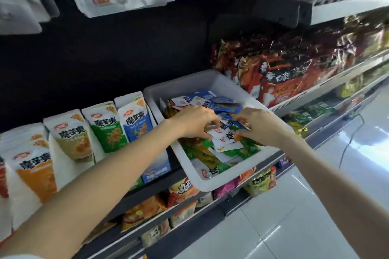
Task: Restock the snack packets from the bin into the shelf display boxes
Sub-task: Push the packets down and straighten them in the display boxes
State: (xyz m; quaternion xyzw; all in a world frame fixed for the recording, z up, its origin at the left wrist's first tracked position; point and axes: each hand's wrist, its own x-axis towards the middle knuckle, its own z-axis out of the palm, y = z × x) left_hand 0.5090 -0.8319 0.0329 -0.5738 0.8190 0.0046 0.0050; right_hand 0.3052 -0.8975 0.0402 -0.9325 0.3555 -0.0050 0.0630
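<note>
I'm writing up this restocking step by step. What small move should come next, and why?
Probably lift the gathered packets out of the bin toward the display boxes: both the left hand and right hand are already gripping packets in the pile.

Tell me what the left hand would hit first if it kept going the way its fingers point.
Probably the right hand: the left hand points rightward across the packets toward it, though depth is unclear.

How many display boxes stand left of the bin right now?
4 clearly: orange box far left, tan box, green box, blue box beside the white bin. A red one at the frame edge may be a fifth.
</note>
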